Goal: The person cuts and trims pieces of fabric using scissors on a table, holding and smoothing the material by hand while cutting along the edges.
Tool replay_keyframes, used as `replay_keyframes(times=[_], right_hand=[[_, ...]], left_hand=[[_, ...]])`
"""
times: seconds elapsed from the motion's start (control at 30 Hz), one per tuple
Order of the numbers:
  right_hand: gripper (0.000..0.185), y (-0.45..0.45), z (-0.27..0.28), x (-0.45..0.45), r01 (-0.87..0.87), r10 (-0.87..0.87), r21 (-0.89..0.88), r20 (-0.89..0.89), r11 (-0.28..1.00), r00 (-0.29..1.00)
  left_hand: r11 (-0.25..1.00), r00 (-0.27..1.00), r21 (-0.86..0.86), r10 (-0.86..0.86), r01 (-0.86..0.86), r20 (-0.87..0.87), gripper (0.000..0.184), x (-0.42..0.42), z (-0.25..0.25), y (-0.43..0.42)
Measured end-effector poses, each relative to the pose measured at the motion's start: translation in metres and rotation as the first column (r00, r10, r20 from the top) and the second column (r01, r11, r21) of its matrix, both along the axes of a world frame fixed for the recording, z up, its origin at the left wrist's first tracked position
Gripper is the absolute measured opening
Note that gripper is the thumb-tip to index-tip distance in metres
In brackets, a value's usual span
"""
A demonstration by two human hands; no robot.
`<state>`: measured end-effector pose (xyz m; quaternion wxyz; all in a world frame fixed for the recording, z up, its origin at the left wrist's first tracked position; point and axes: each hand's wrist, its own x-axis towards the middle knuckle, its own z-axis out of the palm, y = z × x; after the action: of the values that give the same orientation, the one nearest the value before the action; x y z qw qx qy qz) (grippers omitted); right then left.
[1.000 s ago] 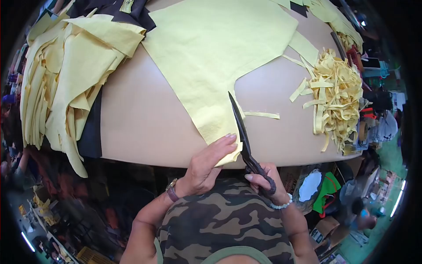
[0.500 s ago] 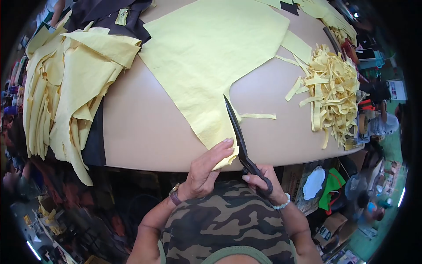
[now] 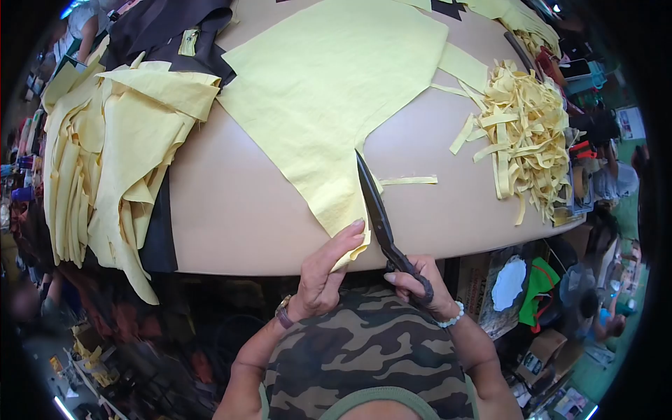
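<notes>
A large pale yellow cloth piece (image 3: 329, 84) lies flat and narrows toward me. Its narrow end is folded over at the table's front edge, and my left hand (image 3: 323, 271) grips that fold between thumb and fingers. In my right hand (image 3: 428, 283) are black scissors (image 3: 378, 213), pointing away from me. Their tip rests at the cloth's right edge, where the narrow part begins. The blades look nearly closed together. A thin yellow strip (image 3: 413, 180) lies just right of the blades.
On the right of the table (image 3: 231, 224) sits a heap of yellow offcut strips (image 3: 525, 133). Stacked yellow cloth pieces (image 3: 140, 133) hang over the left front edge, beside dark cloth (image 3: 159, 231). More dark fabric (image 3: 168, 28) lies at the back left.
The folded cloth end and my left hand have shifted slightly left, away from the scissors' lower part. The whole view has turned a little. Both hands keep their holds.
</notes>
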<state>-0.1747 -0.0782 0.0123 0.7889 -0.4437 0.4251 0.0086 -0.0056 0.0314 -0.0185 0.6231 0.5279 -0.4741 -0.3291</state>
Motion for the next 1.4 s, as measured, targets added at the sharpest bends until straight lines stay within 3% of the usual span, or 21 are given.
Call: replay_keyframes(times=[0.17, 0.37, 0.47, 0.57, 0.67, 0.73, 0.83, 0.87, 0.97, 1.4], right_hand=[[0.019, 0.005, 0.002, 0.010, 0.088, -0.088, 0.008, 0.018, 0.996, 0.996], [0.016, 0.011, -0.007, 0.008, 0.074, -0.074, 0.010, 0.090, 0.997, 0.993], [0.017, 0.014, -0.005, 0.008, 0.081, -0.082, 0.021, 0.062, 0.997, 0.995], [0.018, 0.016, -0.002, 0.009, 0.135, -0.136, 0.016, 0.114, 0.991, 0.984], [0.017, 0.019, -0.011, -0.001, 0.123, -0.122, -0.008, 0.116, 0.992, 0.986], [0.017, 0.019, -0.009, -0.007, 0.142, -0.142, 0.002, 0.104, 0.990, 0.984], [0.018, 0.018, -0.005, -0.017, 0.176, -0.178, 0.027, 0.093, 0.984, 0.980], [0.018, 0.018, -0.004, -0.020, 0.190, -0.193, 0.040, 0.087, 0.981, 0.977], [0.020, 0.015, -0.005, -0.030, 0.185, -0.187, 0.031, 0.076, 0.982, 0.979], [0.020, 0.010, -0.009, -0.023, 0.197, -0.200, 0.039, 0.072, 0.980, 0.977]], left_hand=[[0.999, 0.999, -0.007, -0.034, 0.034, -0.005, 0.042, -0.002, 0.000, 0.001], [0.997, 0.998, -0.021, -0.070, 0.070, -0.003, 0.041, -0.002, -0.001, 0.000], [0.981, 0.980, 0.041, -0.192, 0.190, 0.050, 0.038, 0.008, 0.014, -0.004], [0.913, 0.872, 0.053, -0.403, 0.405, 0.278, 0.039, 0.043, 0.033, -0.024], [0.993, 0.790, 0.060, -0.115, 0.099, 0.602, 0.041, 0.074, 0.037, -0.064], [0.993, 0.620, 0.095, -0.115, 0.065, 0.776, 0.051, 0.098, 0.023, -0.097], [0.981, 0.402, 0.189, -0.159, -0.036, 0.901, 0.073, 0.101, 0.001, -0.122], [0.960, 0.389, 0.276, -0.240, -0.040, 0.889, 0.088, 0.099, -0.010, -0.122], [0.967, 0.282, 0.237, -0.202, -0.097, 0.938, 0.099, 0.079, -0.021, -0.116], [0.954, 0.319, 0.261, -0.203, -0.150, 0.926, 0.104, 0.073, -0.021, -0.113]])
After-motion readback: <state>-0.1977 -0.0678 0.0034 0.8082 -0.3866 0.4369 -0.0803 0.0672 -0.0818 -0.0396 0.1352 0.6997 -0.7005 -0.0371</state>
